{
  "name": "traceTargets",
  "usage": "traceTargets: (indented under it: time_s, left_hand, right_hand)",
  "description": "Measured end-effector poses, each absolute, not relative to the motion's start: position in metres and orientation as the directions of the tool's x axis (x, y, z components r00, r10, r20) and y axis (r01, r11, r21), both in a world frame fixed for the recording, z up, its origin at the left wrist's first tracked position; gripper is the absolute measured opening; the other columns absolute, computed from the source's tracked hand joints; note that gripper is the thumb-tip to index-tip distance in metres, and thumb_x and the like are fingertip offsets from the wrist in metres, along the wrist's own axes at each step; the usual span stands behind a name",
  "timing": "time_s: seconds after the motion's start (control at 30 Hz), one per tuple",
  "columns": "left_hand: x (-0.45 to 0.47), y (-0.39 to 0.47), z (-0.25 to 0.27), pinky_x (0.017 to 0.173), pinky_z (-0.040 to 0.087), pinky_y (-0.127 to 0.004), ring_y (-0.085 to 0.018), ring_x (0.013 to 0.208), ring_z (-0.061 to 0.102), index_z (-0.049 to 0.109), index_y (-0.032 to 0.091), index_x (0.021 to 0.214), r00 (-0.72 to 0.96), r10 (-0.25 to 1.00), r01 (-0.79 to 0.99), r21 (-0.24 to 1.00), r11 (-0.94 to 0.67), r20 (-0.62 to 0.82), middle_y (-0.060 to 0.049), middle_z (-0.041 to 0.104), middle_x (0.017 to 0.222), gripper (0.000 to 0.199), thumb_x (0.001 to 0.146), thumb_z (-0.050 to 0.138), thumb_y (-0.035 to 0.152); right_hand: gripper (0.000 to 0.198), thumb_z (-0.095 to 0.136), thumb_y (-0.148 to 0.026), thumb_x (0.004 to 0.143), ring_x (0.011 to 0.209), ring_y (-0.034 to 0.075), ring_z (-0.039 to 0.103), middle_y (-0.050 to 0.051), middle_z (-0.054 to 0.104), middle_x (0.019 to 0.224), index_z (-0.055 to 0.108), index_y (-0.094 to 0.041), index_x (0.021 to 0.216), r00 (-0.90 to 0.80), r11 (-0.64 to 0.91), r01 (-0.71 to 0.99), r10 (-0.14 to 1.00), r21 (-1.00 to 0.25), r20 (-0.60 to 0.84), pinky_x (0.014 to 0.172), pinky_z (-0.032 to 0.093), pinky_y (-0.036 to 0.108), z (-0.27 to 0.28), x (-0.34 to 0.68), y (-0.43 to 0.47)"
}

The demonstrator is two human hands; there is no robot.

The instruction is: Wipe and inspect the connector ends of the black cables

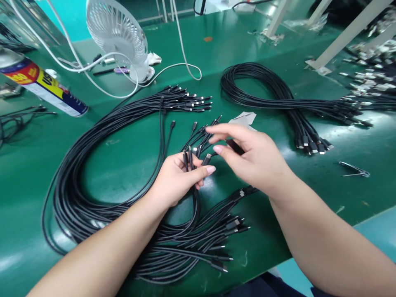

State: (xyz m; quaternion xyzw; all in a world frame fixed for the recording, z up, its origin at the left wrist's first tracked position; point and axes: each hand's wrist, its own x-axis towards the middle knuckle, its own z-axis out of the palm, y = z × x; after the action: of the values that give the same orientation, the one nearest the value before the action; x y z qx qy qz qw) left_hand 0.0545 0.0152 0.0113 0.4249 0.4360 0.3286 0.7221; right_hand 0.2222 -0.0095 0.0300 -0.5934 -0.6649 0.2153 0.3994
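Observation:
My left hand is closed around several black cables, and their plug ends stick up between thumb and fingers. Just to the right, my right hand hovers with thumb and fingers apart. A dark patch shows in the gap by its palm; whether it is an object there I cannot tell. Under my hands, a large looped bundle of black cables lies on the green table. Some of its plugs fan out beyond my left hand, and other plugs lie nearer me.
A second black cable coil lies at the back right, near tweezers and a white scrap. At left are a white fan with its cord and a spray can. Metal posts rise from the table at right.

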Motion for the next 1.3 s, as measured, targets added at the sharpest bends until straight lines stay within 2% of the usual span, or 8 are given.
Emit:
traceTargets:
  time_s: [0.07,0.23,0.43,0.63,0.73,0.87,0.97,1.3]
  left_hand:
    - [0.054,0.015,0.011,0.038,0.045,-0.016,-0.007,0.037,0.053,0.055,0.014,0.063,0.424,0.838,-0.117,0.896,0.428,-0.344,0.005,0.059,0.045,0.035,0.053,0.088,0.013]
    - [0.054,0.012,0.009,0.046,0.052,-0.019,-0.010,0.045,0.060,0.062,0.012,0.069,0.483,0.807,-0.161,0.871,0.464,-0.340,0.003,0.064,0.054,0.030,0.057,0.089,0.018]
    - [0.052,0.013,0.006,0.077,0.060,-0.032,-0.019,0.081,0.073,0.070,0.014,0.089,0.523,0.746,-0.331,0.708,0.624,-0.413,-0.005,0.074,0.087,0.021,0.078,0.076,0.031]
    - [0.048,0.015,0.011,0.062,0.050,-0.022,-0.011,0.061,0.062,0.072,0.014,0.084,0.633,0.645,-0.212,0.705,0.677,-0.429,-0.003,0.067,0.068,0.026,0.076,0.077,0.039]
    - [0.048,0.013,0.010,0.059,0.043,-0.022,-0.009,0.057,0.052,0.072,0.014,0.085,0.647,0.660,-0.151,0.785,0.601,-0.381,0.000,0.059,0.059,0.034,0.075,0.077,0.045]
    - [0.050,0.009,0.006,0.061,0.039,-0.024,-0.009,0.060,0.047,0.066,0.015,0.073,0.634,0.734,-0.112,0.911,0.397,-0.242,0.003,0.052,0.060,0.031,0.078,0.073,0.045]
    - [0.052,0.006,0.006,0.060,0.040,-0.023,-0.009,0.060,0.047,0.060,0.015,0.063,0.628,0.756,-0.108,0.941,0.321,-0.185,0.002,0.053,0.061,0.033,0.079,0.072,0.042]
    - [0.050,0.010,0.011,0.059,0.050,-0.024,-0.012,0.057,0.062,0.072,0.014,0.079,0.607,0.699,-0.160,0.804,0.573,-0.378,-0.003,0.069,0.062,0.028,0.068,0.083,0.036]
  right_hand:
    - [0.015,0.059,-0.019,0.087,0.078,0.015,0.062,0.003,0.070,0.092,0.069,-0.020,0.097,-0.018,0.232,0.578,0.962,-0.782,0.273,0.068,0.046,0.027,0.028,0.220,-0.009]
    - [0.020,0.057,-0.024,0.089,0.060,0.011,0.056,-0.002,0.064,0.066,0.063,-0.018,0.071,-0.096,0.154,0.529,0.988,-0.835,0.121,0.057,0.040,0.023,0.032,0.214,-0.009]
    - [0.029,0.055,-0.027,0.088,0.051,0.009,0.046,-0.004,0.053,0.054,0.052,-0.018,0.061,-0.042,0.124,0.637,0.991,-0.761,0.126,0.050,0.031,0.024,0.036,0.220,-0.005]
    - [0.027,0.062,-0.025,0.084,0.049,0.009,0.043,-0.005,0.048,0.051,0.052,-0.019,0.060,0.079,0.137,0.682,0.963,-0.718,0.258,0.048,0.030,0.024,0.031,0.219,-0.006]
    - [0.002,0.065,-0.019,0.082,0.058,0.011,0.052,-0.002,0.059,0.067,0.065,-0.018,0.083,0.123,0.174,0.541,0.951,-0.823,0.282,0.055,0.041,0.025,0.032,0.216,-0.011]
    - [0.023,0.060,-0.021,0.088,0.071,0.013,0.063,0.003,0.069,0.084,0.069,-0.018,0.108,-0.063,0.223,0.352,0.975,-0.909,0.215,0.065,0.050,0.027,0.032,0.213,-0.015]
    - [0.016,0.063,-0.021,0.085,0.076,0.014,0.065,0.004,0.072,0.087,0.073,-0.018,0.098,-0.129,0.233,0.327,0.971,-0.916,0.201,0.067,0.052,0.027,0.032,0.214,-0.013]
    - [0.016,0.063,-0.023,0.084,0.058,0.012,0.062,-0.002,0.063,0.061,0.062,-0.019,0.069,-0.140,0.090,0.321,0.989,-0.943,0.047,0.056,0.047,0.024,0.036,0.219,-0.011]
